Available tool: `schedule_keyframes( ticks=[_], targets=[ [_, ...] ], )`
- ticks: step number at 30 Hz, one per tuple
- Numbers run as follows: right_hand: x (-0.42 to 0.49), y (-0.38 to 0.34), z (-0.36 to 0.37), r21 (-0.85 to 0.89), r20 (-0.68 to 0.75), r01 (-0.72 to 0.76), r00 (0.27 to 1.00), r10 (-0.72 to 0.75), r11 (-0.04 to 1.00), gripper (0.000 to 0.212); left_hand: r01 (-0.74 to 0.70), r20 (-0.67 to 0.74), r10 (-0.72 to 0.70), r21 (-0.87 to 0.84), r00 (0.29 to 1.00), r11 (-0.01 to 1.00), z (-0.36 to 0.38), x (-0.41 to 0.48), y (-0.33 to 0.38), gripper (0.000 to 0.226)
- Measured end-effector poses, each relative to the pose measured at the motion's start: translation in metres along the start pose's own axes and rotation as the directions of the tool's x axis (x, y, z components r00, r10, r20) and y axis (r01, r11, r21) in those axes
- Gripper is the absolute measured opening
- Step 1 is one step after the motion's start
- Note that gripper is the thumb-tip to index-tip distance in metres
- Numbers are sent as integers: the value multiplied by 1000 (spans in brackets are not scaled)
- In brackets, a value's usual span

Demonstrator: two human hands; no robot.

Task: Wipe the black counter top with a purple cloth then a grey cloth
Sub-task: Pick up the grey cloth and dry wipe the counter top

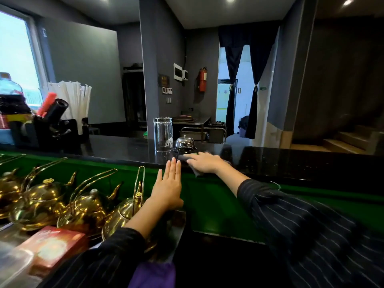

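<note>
An upturned glass (pixel 163 134) stands beside a chrome bell (pixel 184 144), brass teapots (pixel 88 206) lower left.

The counter top (pixel 124 146) is black with fine pale specks. The cloth (pixel 197 173) lying on it is grey; the cloth (pixel 153 275) at the near edge is purple. A green band (pixel 207 200) runs under the counter. At near left the teapots (pixel 41 198) are gold and the box (pixel 52 246) is red. The sleeves (pixel 311 229) are dark with thin pale stripes.
</note>
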State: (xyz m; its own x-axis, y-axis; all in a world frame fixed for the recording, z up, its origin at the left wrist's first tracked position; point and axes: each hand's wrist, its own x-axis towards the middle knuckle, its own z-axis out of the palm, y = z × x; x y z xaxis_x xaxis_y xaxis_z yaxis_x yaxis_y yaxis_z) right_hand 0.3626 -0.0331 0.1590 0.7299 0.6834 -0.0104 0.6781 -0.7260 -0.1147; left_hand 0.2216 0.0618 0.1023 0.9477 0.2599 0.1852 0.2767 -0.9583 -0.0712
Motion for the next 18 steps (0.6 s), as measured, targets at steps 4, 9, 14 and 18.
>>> schedule_keyframes(
  ticks=[4, 9, 14, 18],
  targets=[
    [-42, 34, -9, 72, 22, 235, 971, -237, 969, 46, -15, -4, 15, -39, 1000, 999, -4, -4, -1, 108],
    [-44, 90, -15, 58, 8, -106, 994, 106, 993, 45, -53, 92, 62, -96, 994, 994, -12, -3, -6, 104],
    [-28, 21, 3, -6, -121, -192, 974, 190, 981, 51, 19, 154, -10, -62, 988, 998, -25, 0, 6, 102],
    [-57, -11, 25, -57, -282, -36, 959, 19, 998, 46, 56, -26, -62, -195, 998, 979, -24, 1, 42, 102]
  ],
)
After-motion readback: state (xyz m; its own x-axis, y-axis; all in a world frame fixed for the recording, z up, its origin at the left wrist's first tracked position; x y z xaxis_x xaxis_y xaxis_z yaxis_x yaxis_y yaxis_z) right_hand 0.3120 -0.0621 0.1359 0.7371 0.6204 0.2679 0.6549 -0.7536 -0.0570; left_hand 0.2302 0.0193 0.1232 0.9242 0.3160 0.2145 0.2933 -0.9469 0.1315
